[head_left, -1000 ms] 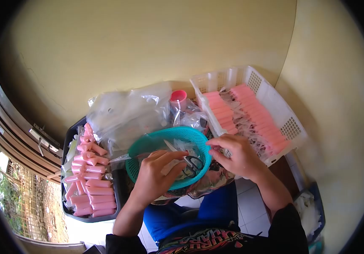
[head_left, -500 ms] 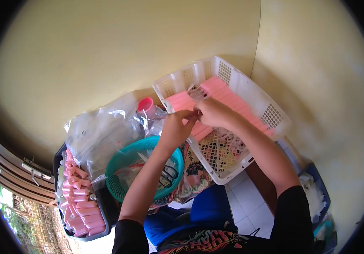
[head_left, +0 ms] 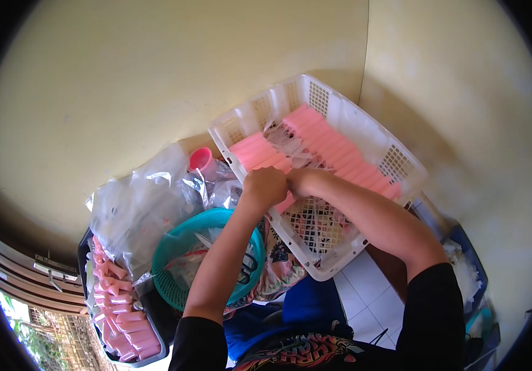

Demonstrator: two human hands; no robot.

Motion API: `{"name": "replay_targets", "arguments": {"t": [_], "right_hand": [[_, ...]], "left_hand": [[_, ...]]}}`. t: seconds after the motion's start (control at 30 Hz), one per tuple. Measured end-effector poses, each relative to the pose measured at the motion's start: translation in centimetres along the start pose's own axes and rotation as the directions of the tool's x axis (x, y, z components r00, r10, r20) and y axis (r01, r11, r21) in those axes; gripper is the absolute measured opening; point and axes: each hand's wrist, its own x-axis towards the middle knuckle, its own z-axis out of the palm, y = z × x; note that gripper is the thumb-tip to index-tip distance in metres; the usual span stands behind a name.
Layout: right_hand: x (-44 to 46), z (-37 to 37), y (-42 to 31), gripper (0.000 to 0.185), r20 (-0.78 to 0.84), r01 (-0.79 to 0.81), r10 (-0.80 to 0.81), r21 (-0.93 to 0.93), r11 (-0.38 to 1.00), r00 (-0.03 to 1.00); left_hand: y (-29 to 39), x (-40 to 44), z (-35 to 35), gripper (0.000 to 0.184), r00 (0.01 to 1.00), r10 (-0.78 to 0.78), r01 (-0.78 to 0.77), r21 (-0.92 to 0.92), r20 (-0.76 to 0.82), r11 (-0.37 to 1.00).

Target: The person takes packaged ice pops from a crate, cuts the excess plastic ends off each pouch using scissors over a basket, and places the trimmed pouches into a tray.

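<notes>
Both my hands meet over the near left rim of a white plastic crate (head_left: 321, 272). My left hand (head_left: 264, 185) is curled closed, its back towards me. Pressed against it is my right hand (head_left: 303, 182), with the fingers also curled in. Whatever they pinch between them is hidden. Just beyond my hands, pink tube-like packs (head_left: 334, 148) with clear plastic ends lie side by side in two rows in the crate. Their clear ends (head_left: 293, 143) gather between the rows. The crate's near corner shows its bare lattice floor.
A teal basket (head_left: 162, 281) left of my hands contains scissors (head_left: 248, 266) and plastic scraps. Behind it are clear plastic bags (head_left: 139, 210) and a pink cup (head_left: 202, 159). A dark tub (head_left: 162, 349) at lower left holds more pink packs. Walls stand behind and right.
My hands have drawn closer together and slightly lower, with fingers now tucked in. The clear ends between the pink rows are more exposed. The whole view has shifted slightly.
</notes>
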Motion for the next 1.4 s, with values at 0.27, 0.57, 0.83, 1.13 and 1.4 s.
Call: {"name": "replay_targets", "arguments": {"t": [0.27,0.57,0.83,1.13,1.4], "right_hand": [[-0.1,-0.1,-1.2,0.032,0.082,-0.013,0.022,-0.098,0.995,0.996],[0.5,2.5,0.3,0.027,-0.111,-0.123,0.110,-0.118,0.985,0.988],[-2.4,-3.4,0.3,0.016,-0.210,-0.100,0.059,-0.187,0.977,0.976],[-3.4,-5.9,1.2,0.025,-0.598,0.336,-0.219,0.089,0.938,0.771],[-5.4,-8.2,-1.4,0.015,-0.982,0.273,-0.178,-0.155,0.949,0.062]], "left_hand": [[0.0,-0.5,-0.5,0.025,1.000,0.004,-0.004,0.007,0.017,1.000],[-0.2,-0.3,0.1,0.028,1.000,0.007,-0.007,0.015,-0.006,1.000],[-0.2,-0.4,-0.3,0.030,0.999,0.020,-0.019,-0.019,0.038,1.000],[-0.9,0.2,1.4,0.033,0.925,-0.065,-0.008,-0.191,-0.374,0.981],[-2.0,0.8,1.7,0.031,0.799,-0.181,-0.122,-0.448,-0.574,0.886]]}}
